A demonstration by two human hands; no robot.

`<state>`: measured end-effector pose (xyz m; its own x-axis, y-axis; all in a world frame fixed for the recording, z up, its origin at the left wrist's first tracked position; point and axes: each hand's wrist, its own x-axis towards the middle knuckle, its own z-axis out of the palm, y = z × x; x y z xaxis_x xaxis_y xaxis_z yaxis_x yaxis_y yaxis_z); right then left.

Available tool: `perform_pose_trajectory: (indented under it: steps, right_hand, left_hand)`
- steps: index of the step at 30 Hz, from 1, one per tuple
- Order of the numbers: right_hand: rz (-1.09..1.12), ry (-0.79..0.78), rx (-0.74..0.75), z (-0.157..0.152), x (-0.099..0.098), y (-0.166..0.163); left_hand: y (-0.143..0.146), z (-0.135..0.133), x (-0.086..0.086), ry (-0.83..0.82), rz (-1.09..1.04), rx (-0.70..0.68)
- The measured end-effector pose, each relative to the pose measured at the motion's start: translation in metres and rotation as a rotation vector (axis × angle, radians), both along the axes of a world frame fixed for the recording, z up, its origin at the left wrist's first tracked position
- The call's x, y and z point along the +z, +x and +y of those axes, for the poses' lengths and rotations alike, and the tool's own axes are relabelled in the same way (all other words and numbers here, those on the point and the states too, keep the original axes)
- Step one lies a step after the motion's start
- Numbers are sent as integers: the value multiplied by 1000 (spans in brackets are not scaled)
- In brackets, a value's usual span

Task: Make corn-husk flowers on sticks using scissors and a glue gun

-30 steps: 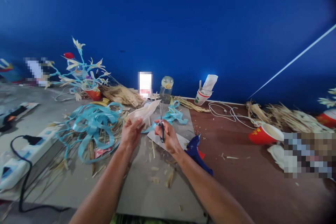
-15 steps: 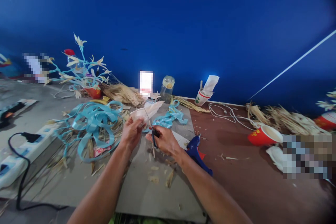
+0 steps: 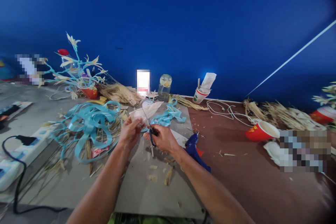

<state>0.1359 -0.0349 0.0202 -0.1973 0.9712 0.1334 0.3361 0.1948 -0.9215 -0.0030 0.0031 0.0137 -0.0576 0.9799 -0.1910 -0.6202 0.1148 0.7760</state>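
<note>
Midway, it seems: the pale dried corn husk [image 3: 147, 110] is pinched in the left hand [image 3: 130, 131], while the right hand [image 3: 162, 138] grips dark-handled scissors [image 3: 149, 129] cutting into it. Trimmed scraps [image 3: 157, 176] lie below the husk; blue glue gun [image 3: 193, 148] right.

Deep blue wall [image 3: 183, 24] behind the bench [image 3: 236, 182], with a pale diagonal line [image 3: 288, 59] crossing its right side. Brown bench top right of a grey mat [image 3: 141, 196]. Bright glare low on the wall.
</note>
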Motion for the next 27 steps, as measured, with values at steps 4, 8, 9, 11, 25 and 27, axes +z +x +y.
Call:
perform_pose_trajectory:
  steps: [4,8,9,11,25,27]
  right_hand:
    - [24,10,-2,1,-5,0]
    - [42,12,-10,2,-9,0]
    - [46,11,-8,2,-9,0]
    - [57,1,-7,2,-10,-1]
    - [21,-29,-21,0,-4,-4]
    - [13,-33,-29,0,-4,-5]
  left_hand:
    - [1,-1,2,-8,2,8]
    - [2,-1,2,-3,8,8]
    - [2,0,1,-3,7,6]
    - [2,0,1,-3,6,5]
    - [0,0,-3,-4,21,0]
    - [0,0,-4,-6,15,-2]
